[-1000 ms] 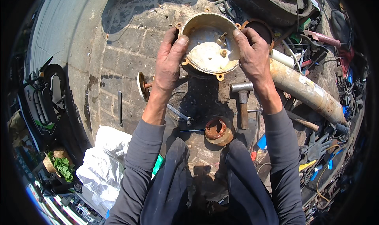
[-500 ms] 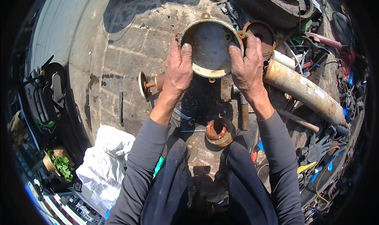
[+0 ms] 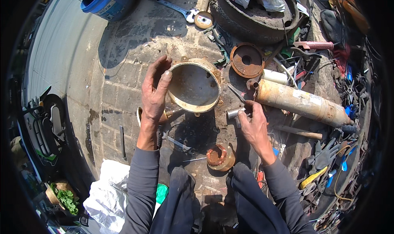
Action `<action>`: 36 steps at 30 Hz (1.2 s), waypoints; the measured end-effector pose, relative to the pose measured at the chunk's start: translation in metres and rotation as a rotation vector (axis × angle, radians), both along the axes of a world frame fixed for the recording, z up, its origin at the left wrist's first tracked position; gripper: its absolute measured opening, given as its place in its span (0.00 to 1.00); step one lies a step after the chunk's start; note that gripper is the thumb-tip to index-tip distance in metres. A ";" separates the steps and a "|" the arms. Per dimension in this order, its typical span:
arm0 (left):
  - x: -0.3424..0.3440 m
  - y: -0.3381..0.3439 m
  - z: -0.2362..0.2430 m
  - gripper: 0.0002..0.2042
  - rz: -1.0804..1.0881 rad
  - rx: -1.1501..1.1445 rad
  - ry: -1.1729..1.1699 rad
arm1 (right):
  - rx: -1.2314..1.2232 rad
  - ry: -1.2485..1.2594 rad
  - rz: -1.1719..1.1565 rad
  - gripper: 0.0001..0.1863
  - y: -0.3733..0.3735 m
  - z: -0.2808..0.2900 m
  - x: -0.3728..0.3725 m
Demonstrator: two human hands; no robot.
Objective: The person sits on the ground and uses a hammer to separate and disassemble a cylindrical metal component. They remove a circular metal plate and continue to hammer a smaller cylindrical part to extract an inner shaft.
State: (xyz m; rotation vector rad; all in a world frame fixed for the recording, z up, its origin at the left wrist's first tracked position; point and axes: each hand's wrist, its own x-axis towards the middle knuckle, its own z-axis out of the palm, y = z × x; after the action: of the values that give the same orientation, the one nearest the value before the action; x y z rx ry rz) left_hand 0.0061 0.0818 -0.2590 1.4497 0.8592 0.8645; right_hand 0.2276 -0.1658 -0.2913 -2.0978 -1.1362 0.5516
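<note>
A round metal housing [image 3: 194,86] with bolt lugs around its rim faces me with its mouth open. My left hand [image 3: 152,96] is beside its left rim, fingers apart and holding nothing. The thumb tip overlaps the rim, but I cannot tell whether it touches. To the right, my right hand [image 3: 255,127] has its fingers bent over a hammer [image 3: 234,112], whose handle is mostly hidden. A dark tapered bar [image 3: 235,92] ends at these fingertips. What the fingers grip underneath is hidden. Between my knees and the housing stands a ring-shaped part with copper-coloured windings [image 3: 220,157].
A rusty flange disc [image 3: 246,60] and a long rusty cylinder [image 3: 301,100] lie to the right. Farther off are an adjustable wrench [image 3: 178,10], a cutting disc [image 3: 203,20] and a blue bucket [image 3: 108,4]. Tools and scrap crowd the right edge; white sheeting [image 3: 107,193] lies lower left.
Both hands have come off the housing. My left hand stays near its rim; the right has moved down and right to the hammer. The view has shifted, showing the bucket and wrench.
</note>
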 end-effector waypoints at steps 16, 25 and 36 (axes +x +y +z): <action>0.034 0.019 0.018 0.19 -0.167 0.218 0.258 | -0.459 1.224 -0.274 0.07 -0.030 0.004 0.006; 0.031 0.020 0.011 0.17 -0.110 0.374 0.242 | 0.291 0.112 0.145 0.13 0.035 0.176 0.003; 0.032 0.019 0.003 0.16 -0.130 0.381 0.263 | -0.014 0.169 0.318 0.13 0.056 0.191 -0.006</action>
State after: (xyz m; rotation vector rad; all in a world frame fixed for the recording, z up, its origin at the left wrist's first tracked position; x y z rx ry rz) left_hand 0.0379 0.1008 -0.2556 1.9630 0.8095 0.7772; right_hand 0.2214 -0.1103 -0.1005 -1.8509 -1.3770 0.8707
